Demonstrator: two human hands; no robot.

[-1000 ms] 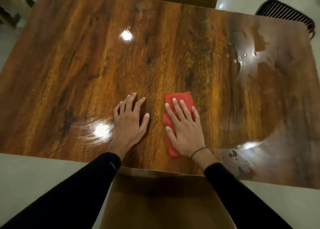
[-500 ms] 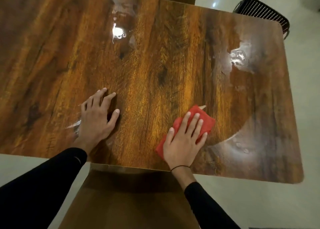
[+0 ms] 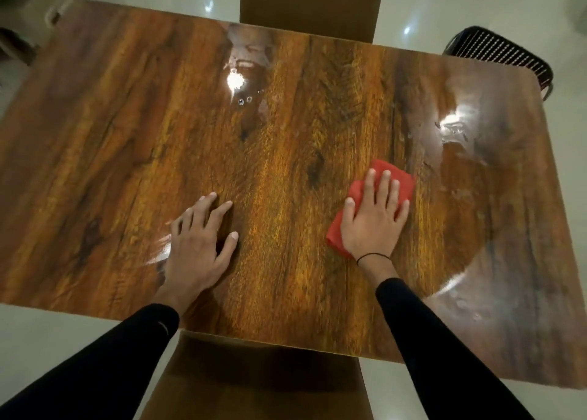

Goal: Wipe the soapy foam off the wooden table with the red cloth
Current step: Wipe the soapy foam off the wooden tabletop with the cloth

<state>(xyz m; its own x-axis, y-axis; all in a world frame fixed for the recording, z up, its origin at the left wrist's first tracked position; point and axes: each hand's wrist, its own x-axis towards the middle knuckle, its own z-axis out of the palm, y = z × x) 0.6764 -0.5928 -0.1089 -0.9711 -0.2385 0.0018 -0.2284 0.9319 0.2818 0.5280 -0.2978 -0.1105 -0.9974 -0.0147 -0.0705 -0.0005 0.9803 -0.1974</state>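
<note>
The wooden table (image 3: 286, 152) fills the view. A folded red cloth (image 3: 403, 184) lies on it right of centre, pressed flat under my right hand (image 3: 374, 219), whose fingers are straight and spread. My left hand (image 3: 197, 245) rests flat on the bare wood to the left, fingers spread, holding nothing. Soapy foam (image 3: 460, 127) covers the table's right end as a pale wet film, curving down to the near right corner (image 3: 470, 305). A smaller wet patch with bubbles (image 3: 244, 70) sits near the far edge at the middle.
A brown chair (image 3: 263, 381) stands against the near edge below my arms, and another chair back (image 3: 311, 3) at the far edge. A black perforated chair (image 3: 502, 54) is at the far right corner. Pale floor surrounds the table.
My right hand slid the red cloth rightward from beside my left hand, then a little farther up the table towards the foam. My left hand stayed planted while the camera view shifted.
</note>
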